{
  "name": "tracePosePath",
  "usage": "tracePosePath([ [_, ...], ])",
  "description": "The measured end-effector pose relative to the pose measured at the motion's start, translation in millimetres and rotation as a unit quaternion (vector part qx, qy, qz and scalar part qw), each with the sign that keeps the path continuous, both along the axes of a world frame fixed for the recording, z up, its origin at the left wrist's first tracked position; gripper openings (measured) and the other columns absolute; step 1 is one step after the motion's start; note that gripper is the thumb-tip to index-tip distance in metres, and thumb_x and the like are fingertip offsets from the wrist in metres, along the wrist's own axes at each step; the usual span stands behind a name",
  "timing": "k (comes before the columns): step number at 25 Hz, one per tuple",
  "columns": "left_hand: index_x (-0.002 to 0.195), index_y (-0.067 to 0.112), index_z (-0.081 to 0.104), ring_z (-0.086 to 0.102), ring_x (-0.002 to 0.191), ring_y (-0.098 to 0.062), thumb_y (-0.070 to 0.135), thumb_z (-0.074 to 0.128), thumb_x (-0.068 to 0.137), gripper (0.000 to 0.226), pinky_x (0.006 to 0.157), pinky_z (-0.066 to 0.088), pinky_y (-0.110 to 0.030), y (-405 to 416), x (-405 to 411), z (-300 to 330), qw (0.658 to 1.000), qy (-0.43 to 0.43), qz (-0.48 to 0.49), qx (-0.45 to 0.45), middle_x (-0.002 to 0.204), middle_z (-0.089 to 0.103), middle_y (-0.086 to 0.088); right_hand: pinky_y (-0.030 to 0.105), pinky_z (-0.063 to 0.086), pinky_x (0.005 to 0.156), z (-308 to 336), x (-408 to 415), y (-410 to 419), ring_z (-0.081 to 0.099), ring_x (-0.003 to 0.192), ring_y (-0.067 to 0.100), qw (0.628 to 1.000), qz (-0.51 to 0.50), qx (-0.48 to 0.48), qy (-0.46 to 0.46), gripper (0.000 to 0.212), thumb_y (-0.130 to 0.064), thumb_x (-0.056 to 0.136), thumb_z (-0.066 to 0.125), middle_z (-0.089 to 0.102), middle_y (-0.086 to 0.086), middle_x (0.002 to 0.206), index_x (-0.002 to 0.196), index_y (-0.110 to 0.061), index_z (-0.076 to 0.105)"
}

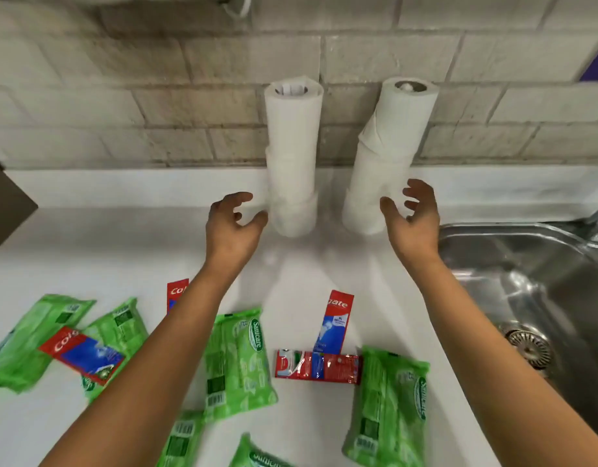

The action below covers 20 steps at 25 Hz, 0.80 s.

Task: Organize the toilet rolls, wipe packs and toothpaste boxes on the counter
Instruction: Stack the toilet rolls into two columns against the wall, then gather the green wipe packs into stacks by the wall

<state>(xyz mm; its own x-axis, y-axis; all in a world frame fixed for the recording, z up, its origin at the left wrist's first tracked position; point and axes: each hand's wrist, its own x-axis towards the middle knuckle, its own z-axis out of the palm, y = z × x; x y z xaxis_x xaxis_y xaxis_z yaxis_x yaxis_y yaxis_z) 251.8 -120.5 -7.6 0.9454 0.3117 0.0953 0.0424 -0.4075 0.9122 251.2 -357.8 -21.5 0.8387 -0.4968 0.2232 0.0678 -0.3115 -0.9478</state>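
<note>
Two stacks of white toilet rolls stand against the tiled wall at the back of the white counter (105,251). The left stack (292,156) is upright; the right stack (385,153) leans to the right. My left hand (231,224) hovers open just left of the left stack's base, thumb almost touching it. Fingers spread, my right hand (410,217) sits at the right stack's base without gripping it. Several green wipe packs (238,362) lie scattered near the front edge. Among them lie red and blue toothpaste boxes (334,323), (317,365), (83,353).
A steel sink (533,298) with a drain fills the right side. A dark object (4,203) juts in at the far left edge. The brick-tile wall (156,112) closes the back.
</note>
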Motion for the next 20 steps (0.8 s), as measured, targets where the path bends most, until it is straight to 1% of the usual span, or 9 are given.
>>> tracePosePath([
  [3, 0.112, 0.019, 0.061, 0.058, 0.106, -0.023, 0.018, 0.064, 0.083, 0.029, 0.081, 0.04, -0.022, 23, -36, -15, 1.0, 0.017, -0.009, 0.004, 0.126, 0.054, -0.004, 0.025, 0.041, 0.083, -22, -38, 30, 0.047, 0.103, 0.014, 0.996, 0.057, -0.061, 0.029, 0.048, -0.019, 0.08, 0.067, 0.054, 0.007, 0.119, 0.124, -0.009, 0.049],
  [6, 0.109, 0.019, 0.062, 0.058, 0.098, -0.018, 0.017, 0.064, 0.084, 0.026, 0.078, 0.041, -0.021, 49, -63, -24, 1.0, 0.016, -0.015, 0.014, 0.124, 0.057, -0.003, 0.025, 0.039, 0.083, -34, -69, 65, 0.047, 0.103, 0.012, 0.987, 0.107, -0.103, 0.059, 0.042, -0.016, 0.083, 0.065, 0.054, 0.008, 0.123, 0.122, -0.01, 0.052],
  [9, 0.107, 0.021, 0.063, 0.055, 0.093, -0.014, 0.018, 0.065, 0.083, 0.024, 0.07, 0.041, -0.014, 72, -90, -33, 0.998, 0.031, -0.025, 0.045, 0.119, 0.056, 0.002, 0.025, 0.039, 0.083, -38, -94, 101, 0.052, 0.104, 0.02, 0.977, 0.147, -0.131, 0.083, 0.04, -0.016, 0.083, 0.066, 0.055, 0.009, 0.121, 0.12, -0.008, 0.055],
  [10, 0.106, 0.019, 0.064, 0.055, 0.093, -0.014, 0.017, 0.066, 0.082, 0.024, 0.069, 0.042, -0.014, 82, -99, -37, 0.997, 0.037, -0.03, 0.063, 0.117, 0.054, 0.001, 0.025, 0.04, 0.084, -39, -103, 114, 0.053, 0.106, 0.023, 0.971, 0.162, -0.15, 0.096, 0.041, -0.017, 0.083, 0.066, 0.055, 0.01, 0.122, 0.12, -0.008, 0.055],
  [11, 0.106, 0.017, 0.065, 0.055, 0.093, -0.016, 0.016, 0.066, 0.082, 0.025, 0.074, 0.045, -0.019, 93, -107, -41, 0.995, 0.04, -0.033, 0.081, 0.116, 0.054, -0.001, 0.026, 0.04, 0.085, -42, -110, 128, 0.053, 0.109, 0.025, 0.963, 0.177, -0.168, 0.11, 0.042, -0.019, 0.083, 0.066, 0.054, 0.011, 0.122, 0.122, -0.008, 0.054],
  [13, 0.106, 0.014, 0.066, 0.058, 0.098, -0.022, 0.014, 0.067, 0.08, 0.026, 0.09, 0.047, -0.03, 118, -120, -48, 0.992, 0.05, -0.032, 0.113, 0.119, 0.056, -0.009, 0.027, 0.039, 0.091, -47, -123, 154, 0.051, 0.115, 0.027, 0.947, 0.208, -0.202, 0.14, 0.047, -0.023, 0.083, 0.065, 0.051, 0.012, 0.126, 0.126, -0.009, 0.051],
  [14, 0.107, 0.013, 0.065, 0.058, 0.104, -0.025, 0.014, 0.067, 0.08, 0.027, 0.095, 0.046, -0.032, 132, -125, -52, 0.989, 0.06, -0.027, 0.133, 0.123, 0.055, -0.012, 0.028, 0.039, 0.094, -50, -128, 167, 0.049, 0.118, 0.027, 0.937, 0.22, -0.219, 0.158, 0.05, -0.026, 0.083, 0.064, 0.049, 0.012, 0.128, 0.128, -0.01, 0.049],
  [17, 0.113, 0.011, 0.063, 0.055, 0.114, -0.029, 0.018, 0.067, 0.081, 0.033, 0.096, 0.04, -0.029, 170, -140, -60, 0.979, 0.093, 0.003, 0.181, 0.128, 0.051, -0.015, 0.037, 0.038, 0.1, -61, -139, 198, 0.038, 0.126, 0.031, 0.893, 0.235, -0.303, 0.235, 0.064, -0.038, 0.084, 0.059, 0.04, 0.012, 0.137, 0.138, -0.012, 0.037],
  [20, 0.114, 0.01, 0.063, 0.055, 0.111, -0.033, 0.02, 0.067, 0.08, 0.035, 0.096, 0.043, -0.034, 211, -149, -71, 0.973, 0.102, 0.035, 0.203, 0.13, 0.048, -0.017, 0.044, 0.038, 0.099, -71, -146, 224, 0.033, 0.127, 0.035, 0.843, 0.209, -0.383, 0.316, 0.078, -0.049, 0.08, 0.058, 0.031, 0.014, 0.141, 0.141, -0.011, 0.027],
])
